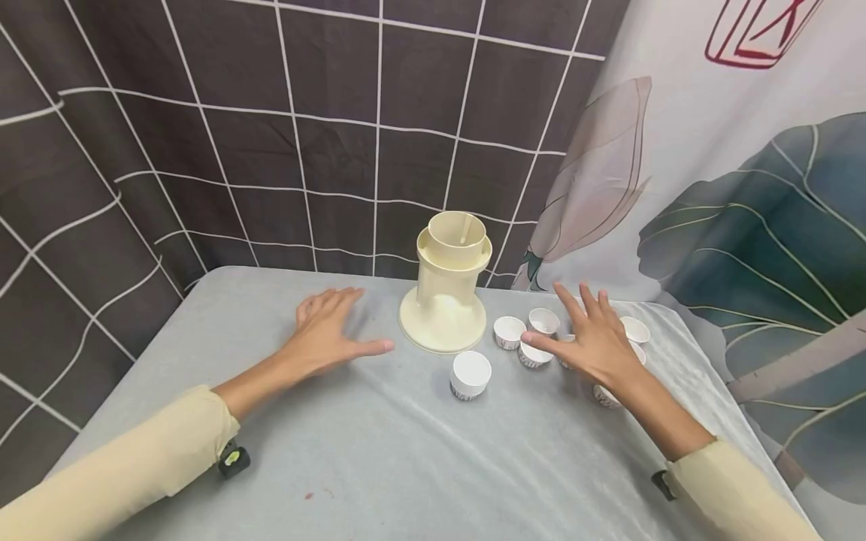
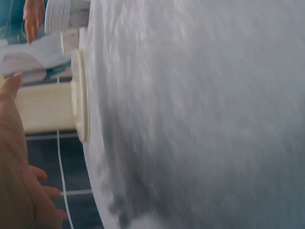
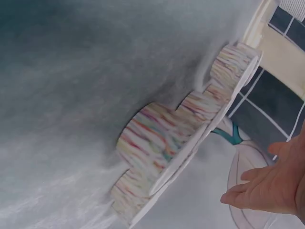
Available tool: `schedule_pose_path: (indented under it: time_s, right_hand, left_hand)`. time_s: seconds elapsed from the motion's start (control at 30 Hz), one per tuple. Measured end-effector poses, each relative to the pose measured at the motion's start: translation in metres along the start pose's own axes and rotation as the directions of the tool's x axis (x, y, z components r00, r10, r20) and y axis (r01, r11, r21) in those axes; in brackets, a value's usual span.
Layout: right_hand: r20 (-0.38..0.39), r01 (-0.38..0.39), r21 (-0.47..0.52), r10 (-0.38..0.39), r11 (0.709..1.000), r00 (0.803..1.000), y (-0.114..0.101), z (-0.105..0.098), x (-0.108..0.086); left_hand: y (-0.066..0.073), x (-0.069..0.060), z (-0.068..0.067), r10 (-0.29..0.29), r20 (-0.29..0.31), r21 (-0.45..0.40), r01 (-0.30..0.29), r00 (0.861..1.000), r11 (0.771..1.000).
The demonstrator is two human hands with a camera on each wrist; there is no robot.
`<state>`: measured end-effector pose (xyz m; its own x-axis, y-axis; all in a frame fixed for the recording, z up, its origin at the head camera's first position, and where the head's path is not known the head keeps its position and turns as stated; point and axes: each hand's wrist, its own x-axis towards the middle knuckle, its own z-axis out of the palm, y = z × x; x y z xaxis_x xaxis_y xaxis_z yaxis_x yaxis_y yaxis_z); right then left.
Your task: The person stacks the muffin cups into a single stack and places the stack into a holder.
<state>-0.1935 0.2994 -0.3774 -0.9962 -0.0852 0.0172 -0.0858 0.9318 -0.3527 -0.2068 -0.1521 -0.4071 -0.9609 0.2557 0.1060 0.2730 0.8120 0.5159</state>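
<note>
A cream plastic holder (image 1: 448, 289) with a round base and an open tube top stands upright near the table's back edge. To its left, apart from it, my left hand (image 1: 328, 334) hovers with spread fingers and nothing in its grasp. My right hand (image 1: 595, 342) is held above several small paper cups, fingers spread and holding nothing. One white paper cup (image 1: 470, 374) sits in front of the holder, between the hands. Close up, the right wrist view shows multicoloured streaks on the paper cups (image 3: 155, 136). My right hand partly hides some cups in the head view.
A grey cloth covers the table (image 1: 379, 466). Behind it hangs a dark curtain (image 1: 338, 158) with white grid lines. A pale curtain (image 1: 676, 225) with leaf prints hangs along the right side, close to the rightmost cups.
</note>
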Motion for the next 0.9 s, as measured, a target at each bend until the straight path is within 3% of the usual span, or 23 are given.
schedule_pose_path:
  time_s: [0.23, 0.5, 0.67, 0.9]
  right_hand:
    - [0.004, 0.057, -0.029, -0.057, 0.998, 0.998, -0.013, 0.006, 0.007]
    - [0.048, 0.103, -0.036, -0.101, 0.994, 0.994, -0.025, 0.014, 0.017]
    - [0.061, 0.147, -0.067, -0.143, 0.987, 0.988, -0.032, 0.019, 0.023]
    - [0.047, 0.222, -0.12, -0.217, 0.968, 0.975, -0.043, 0.026, 0.03]
  left_hand:
    - [0.022, 0.001, 0.016, 0.06, -0.013, -0.1, -0.061, 0.998, 0.993]
    - [0.055, 0.002, 0.034, 0.07, 0.091, -0.29, -0.041, 0.993, 0.956]
    - [0.074, 0.0, 0.044, 0.12, 0.101, -0.399, -0.07, 0.988, 0.914]
    - [0.09, 0.001, 0.061, 0.195, 0.1, -0.547, -0.11, 0.976, 0.83]
